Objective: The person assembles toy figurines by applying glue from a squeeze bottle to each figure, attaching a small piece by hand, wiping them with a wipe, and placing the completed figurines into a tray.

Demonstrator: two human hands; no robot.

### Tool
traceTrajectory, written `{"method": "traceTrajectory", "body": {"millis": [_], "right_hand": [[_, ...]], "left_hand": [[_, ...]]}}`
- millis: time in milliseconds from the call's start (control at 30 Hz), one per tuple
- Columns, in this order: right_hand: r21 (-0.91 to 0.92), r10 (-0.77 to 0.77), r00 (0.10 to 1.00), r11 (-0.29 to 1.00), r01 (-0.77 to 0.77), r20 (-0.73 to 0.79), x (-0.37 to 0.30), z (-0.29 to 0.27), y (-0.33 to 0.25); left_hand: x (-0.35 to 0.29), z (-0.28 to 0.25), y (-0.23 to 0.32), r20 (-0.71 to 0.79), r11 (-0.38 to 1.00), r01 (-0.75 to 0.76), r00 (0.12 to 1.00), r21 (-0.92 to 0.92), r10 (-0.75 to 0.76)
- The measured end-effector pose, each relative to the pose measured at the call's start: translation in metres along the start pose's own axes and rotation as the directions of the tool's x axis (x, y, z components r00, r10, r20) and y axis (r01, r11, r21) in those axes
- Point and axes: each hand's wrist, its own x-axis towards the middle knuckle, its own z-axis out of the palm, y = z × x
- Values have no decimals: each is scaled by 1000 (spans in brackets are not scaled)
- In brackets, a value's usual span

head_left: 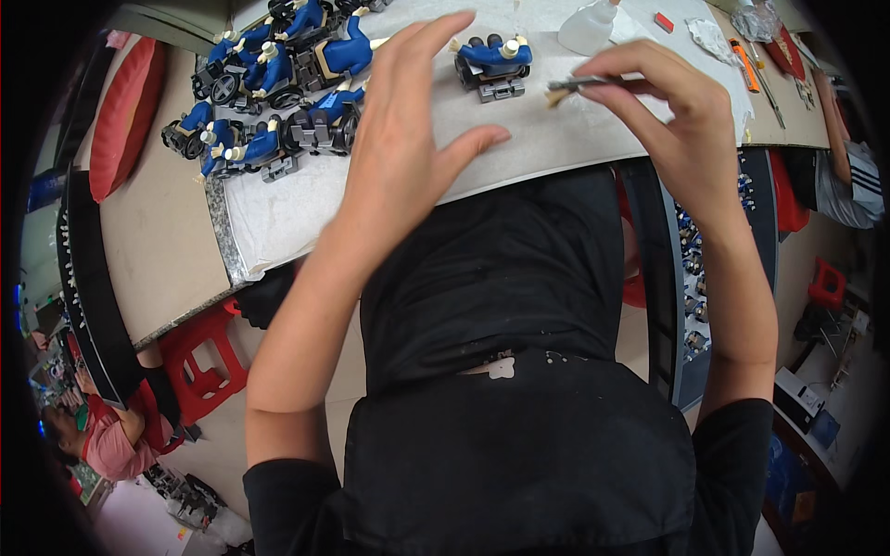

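Observation:
My left hand (pixel 399 130) hovers open over the white-covered table, its thumb spread from its fingers and nothing in it. My right hand (pixel 681 111) pinches what looks like a small brush (pixel 560 92), with a dark thin handle and a tan tip, between thumb and fingers. Between the hands, apart from both, a single toy figure (pixel 501 57) in blue sits on a wheeled base with a grey part at its front. Left of my left hand stands a cluster of similar blue figures (pixel 269 69) with black wheels and grey parts, some partly behind that hand.
A translucent bottle (pixel 586 30) stands at the back near my right hand. Further right lie an orange-handled tool (pixel 744 65) and crumpled plastic (pixel 709 42). A red tray (pixel 130 120) rests at far left. Racks of small figures (pixel 691 269) stand below right; a co-worker (pixel 116 431) sits lower left.

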Motion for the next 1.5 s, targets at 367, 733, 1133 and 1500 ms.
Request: {"method": "traceTrajectory", "body": {"millis": [367, 733, 1133, 1500], "right_hand": [[-205, -298, 953, 937, 281, -55, 22, 28, -5], [-341, -372, 928, 877, 339, -33, 21, 39, -2], [-311, -460, 884, 854, 418, -76, 23, 41, -2], [-439, -487, 873, 790, 427, -28, 23, 41, -4]], "left_hand": [[17, 6, -16, 365, 943, 262, 915, -205, -175], [15, 7, -19, 312, 962, 194, 942, -194, -127], [13, 8, -19, 309, 946, 224, 940, -233, -146], [17, 8, -21, 286, 965, 161, 953, -209, -97]]}}
